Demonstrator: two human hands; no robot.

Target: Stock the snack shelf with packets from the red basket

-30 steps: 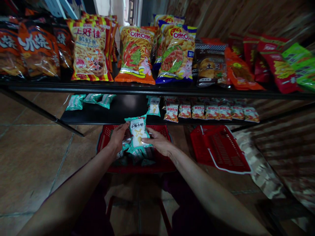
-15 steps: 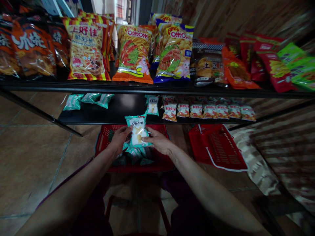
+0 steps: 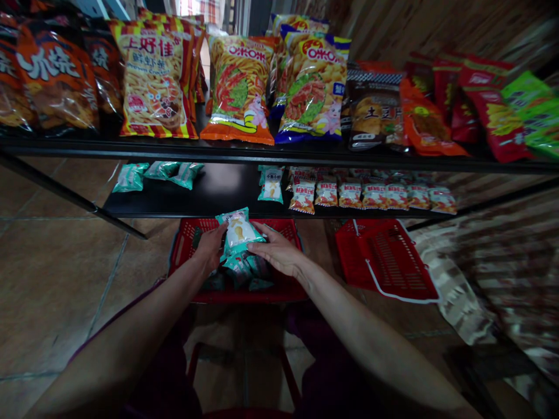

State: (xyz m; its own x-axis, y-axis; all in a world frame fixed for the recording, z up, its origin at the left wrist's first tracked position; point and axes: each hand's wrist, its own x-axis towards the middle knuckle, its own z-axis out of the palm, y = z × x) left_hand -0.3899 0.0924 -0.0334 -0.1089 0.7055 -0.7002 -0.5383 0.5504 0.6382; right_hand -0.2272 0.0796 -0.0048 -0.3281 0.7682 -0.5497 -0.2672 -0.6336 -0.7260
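A teal and white snack bag [image 3: 238,230] is held between my two hands, tilted, over a red basket [image 3: 286,291]. My left hand [image 3: 211,249] grips its left edge. On its right side my right hand [image 3: 278,251] holds the lower corner, with thumb and fingers around it. Several more teal bags [image 3: 238,270] lie in the basket below. On the black lower shelf [image 3: 209,195], a similar bag [image 3: 271,185] stands right of the middle, and a few others [image 3: 131,177] lie at the left end.
Several small red and white bags [image 3: 350,193] line the right of the lower shelf. Large snack bags [image 3: 157,84] fill the upper shelf [image 3: 244,152]. Another red basket [image 3: 388,262] with a white handle stands right, beside draped cloth [image 3: 458,291].
The held bag has tipped and turned between my hands, its top moving slightly left. Both hands still hold it. The view has shifted slightly.
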